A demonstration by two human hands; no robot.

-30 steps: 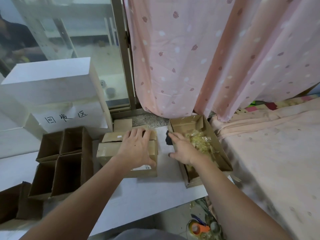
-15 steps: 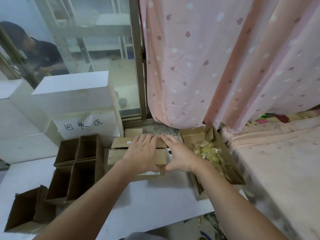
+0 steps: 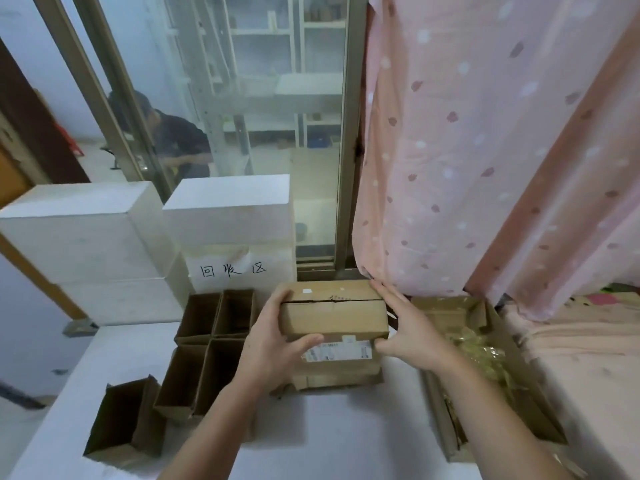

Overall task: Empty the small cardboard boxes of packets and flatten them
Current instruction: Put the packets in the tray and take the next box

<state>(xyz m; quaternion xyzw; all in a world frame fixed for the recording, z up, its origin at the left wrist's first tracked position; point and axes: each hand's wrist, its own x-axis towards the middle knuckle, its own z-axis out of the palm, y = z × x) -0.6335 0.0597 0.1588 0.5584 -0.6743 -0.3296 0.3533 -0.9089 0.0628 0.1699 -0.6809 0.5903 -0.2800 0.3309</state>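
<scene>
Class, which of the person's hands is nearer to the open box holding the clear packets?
Right. The right hand grips the closed box's right end, beside the open box; the left hand grips its far left end.

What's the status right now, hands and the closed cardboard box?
Left hand and right hand grip the closed box at either end. Flaps shut, not yet emptied. Packet tray lies right, empty boxes left.
</scene>
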